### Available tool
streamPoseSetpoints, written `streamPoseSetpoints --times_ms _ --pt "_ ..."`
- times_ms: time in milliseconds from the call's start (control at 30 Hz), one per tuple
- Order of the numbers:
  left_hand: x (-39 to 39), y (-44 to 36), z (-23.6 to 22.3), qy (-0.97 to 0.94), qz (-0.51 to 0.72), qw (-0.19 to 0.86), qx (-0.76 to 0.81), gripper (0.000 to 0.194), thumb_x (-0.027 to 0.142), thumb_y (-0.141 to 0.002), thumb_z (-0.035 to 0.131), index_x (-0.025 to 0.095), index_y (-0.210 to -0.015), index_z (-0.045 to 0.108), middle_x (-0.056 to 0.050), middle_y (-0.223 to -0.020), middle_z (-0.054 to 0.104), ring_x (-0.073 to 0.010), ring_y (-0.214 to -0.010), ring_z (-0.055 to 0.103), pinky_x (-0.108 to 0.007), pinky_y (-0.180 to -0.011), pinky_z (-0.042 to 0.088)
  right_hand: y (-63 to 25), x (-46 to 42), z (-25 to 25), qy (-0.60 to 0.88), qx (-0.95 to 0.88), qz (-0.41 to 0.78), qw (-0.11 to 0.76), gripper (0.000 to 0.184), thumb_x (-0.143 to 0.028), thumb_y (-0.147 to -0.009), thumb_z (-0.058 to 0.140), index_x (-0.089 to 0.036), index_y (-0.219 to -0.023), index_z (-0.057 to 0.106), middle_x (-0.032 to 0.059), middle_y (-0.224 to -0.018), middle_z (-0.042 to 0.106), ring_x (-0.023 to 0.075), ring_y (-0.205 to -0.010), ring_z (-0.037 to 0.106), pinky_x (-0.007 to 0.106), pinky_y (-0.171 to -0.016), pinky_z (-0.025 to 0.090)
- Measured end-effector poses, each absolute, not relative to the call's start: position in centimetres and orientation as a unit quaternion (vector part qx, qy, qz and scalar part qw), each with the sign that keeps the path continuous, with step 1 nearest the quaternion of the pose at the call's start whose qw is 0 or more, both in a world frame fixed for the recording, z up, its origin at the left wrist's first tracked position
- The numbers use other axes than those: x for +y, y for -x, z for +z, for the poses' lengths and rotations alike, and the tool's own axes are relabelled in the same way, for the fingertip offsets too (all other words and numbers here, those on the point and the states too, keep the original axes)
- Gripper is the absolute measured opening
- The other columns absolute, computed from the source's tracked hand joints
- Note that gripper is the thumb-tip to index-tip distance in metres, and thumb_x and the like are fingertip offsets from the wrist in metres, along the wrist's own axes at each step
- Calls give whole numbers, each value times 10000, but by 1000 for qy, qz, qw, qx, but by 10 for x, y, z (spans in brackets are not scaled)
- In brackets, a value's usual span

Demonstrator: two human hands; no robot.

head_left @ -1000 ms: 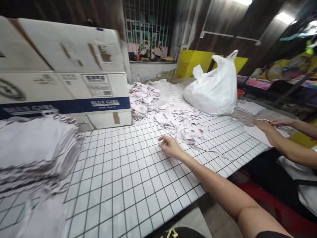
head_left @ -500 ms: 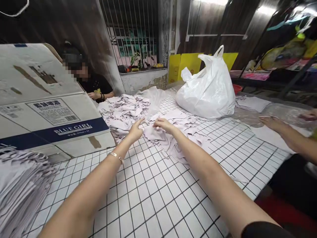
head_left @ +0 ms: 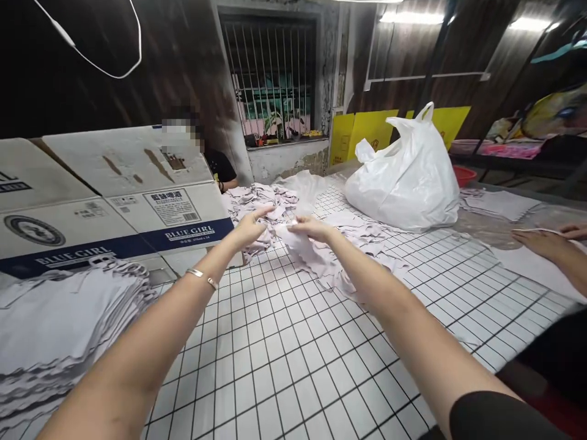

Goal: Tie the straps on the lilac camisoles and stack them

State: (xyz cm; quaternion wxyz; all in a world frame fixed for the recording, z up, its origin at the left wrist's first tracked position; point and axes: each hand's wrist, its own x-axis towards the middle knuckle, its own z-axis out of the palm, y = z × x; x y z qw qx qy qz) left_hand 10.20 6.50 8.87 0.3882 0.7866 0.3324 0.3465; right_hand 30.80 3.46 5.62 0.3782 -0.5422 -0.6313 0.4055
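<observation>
Honestly, with floppy stuff like this you're wanting one layer by its edge, so neighbours aren't dragging along. The right hand [head_left: 312, 227] is pinching a thin, pale pink fabric piece [head_left: 296, 243] between closed fingertips, over the white, black-gridded table [head_left: 257, 366]; the left hand [head_left: 249, 229] is hovering just beside, loosely open, seemingly gripping nothing, both arms reaching forward.

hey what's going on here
A person works at a grid-patterned table. The right hand pinches a pale cloth piece by loose cloth pieces. The left hand is close by; whether it touches cloth is unclear. A cloth stack lies at the left, before a cardboard box. At the right edge, a co-worker's hand rests on flat cloth.
</observation>
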Motion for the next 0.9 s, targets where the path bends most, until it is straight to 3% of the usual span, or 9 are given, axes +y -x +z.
streamPoseSetpoints --times_ms 67,133,200,267,467,600,733,833,900 --pt "59 -95 108 -786 331 450 267 700 181 -722 654 166 -1400 485 -122 -1471 449 -287 -1376 380 -394 -1107 361 -303 25 92 431 -678 466 370 272 -326 -704 744 -170 -772 533 -13 -764 619 102 -684 574 207 -615 460" --pt "48 -91 125 -776 265 526 225 658 298 -734 709 175 -1356 532 -142 -1374 541 -303 -1277 493 -400 -1024 439 -295 10 126 364 -708 505 333 300 -297 -649 796 -160 -762 554 -8 -755 623 104 -677 583 209 -604 467" --pt "34 -82 137 -762 189 579 221 506 361 -731 739 145 -1180 653 -145 -1145 667 -279 -1046 631 -378 -881 515 -287 -6 149 374 -716 510 296 294 -258 -623 819 -152 -763 583 -7 -741 632 103 -658 586 201 -578 463" --pt "20 -64 143 -748 142 602 239 376 356 -691 783 120 -976 712 -116 -930 703 -229 -841 656 -338 -756 533 -283 -22 159 392 -713 518 264 277 -250 -624 824 -143 -764 611 -11 -703 628 94 -620 571 182 -530 435" --pt "-20 19 132 -708 203 605 301 297 366 -573 834 131 -690 694 -84 -765 662 -205 -745 601 -320 -681 515 -295 -53 133 373 -696 587 180 233 -293 -678 798 -112 -693 653 -8 -654 610 82 -605 544 177 -550 427" --pt "-45 46 129 -726 181 569 340 295 396 -628 809 135 -717 701 -52 -676 606 -165 -673 561 -279 -610 493 -292 -63 117 380 -672 601 206 233 -279 -658 809 -107 -740 674 -12 -650 619 80 -587 544 179 -546 428" --pt "-62 41 145 -762 125 558 303 298 417 -689 783 132 -733 705 -28 -595 549 -116 -547 493 -239 -493 435 -273 -67 117 362 -691 608 148 313 -309 -673 794 -110 -893 693 26 -789 678 102 -644 582 200 -579 456" --pt "-60 43 150 -753 90 568 321 305 421 -680 791 133 -711 695 -34 -573 556 -107 -479 465 -241 -438 378 -264 -66 116 364 -707 597 105 300 -354 -695 770 -105 -835 678 29 -757 660 105 -624 571 209 -566 441" --pt "-55 52 138 -746 69 558 356 311 424 -669 790 135 -691 679 -48 -619 593 -132 -515 506 -258 -473 398 -264 -66 106 388 -704 580 131 304 -392 -706 749 -124 -808 649 19 -750 635 113 -641 566 222 -582 438"
